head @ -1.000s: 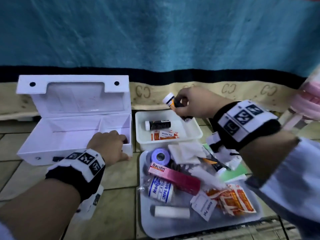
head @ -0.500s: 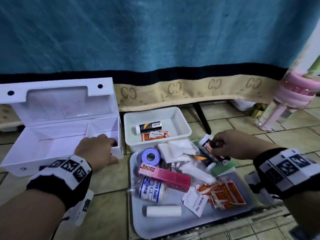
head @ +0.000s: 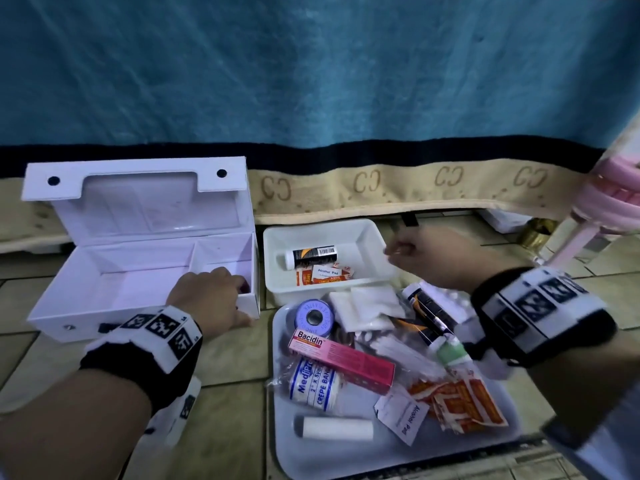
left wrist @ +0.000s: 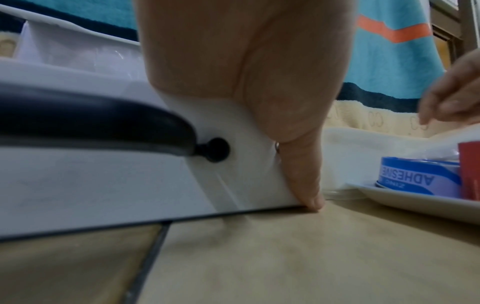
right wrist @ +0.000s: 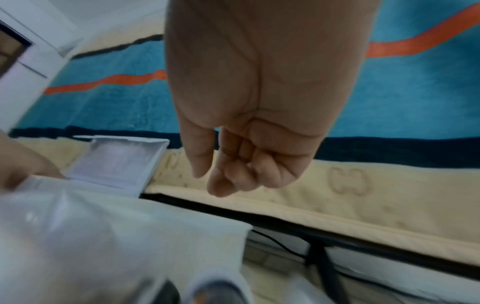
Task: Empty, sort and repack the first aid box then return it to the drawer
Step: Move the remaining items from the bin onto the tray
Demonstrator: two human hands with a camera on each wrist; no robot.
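Head view: white first aid box [head: 114, 282] sits open on the tiled floor [head: 225, 355], lid upright, both compartments bare. Left hand [head: 211, 299] grips its front right corner, fingers curled over the rim, thumb [left wrist: 301, 174] down the outside wall. Right hand [head: 440, 261] hovers over the small white tub's [head: 367, 233] right edge, fingers loosely curled, holding nothing. Grey tray [head: 332, 459] just right of box holds Bacidin carton [head: 343, 358], crepe bandage [head: 311, 386], tape roll [head: 313, 317].

My head camera looks down on the floor; my wrist cameras sit low and close, both catching the first aid box [head: 138, 271].
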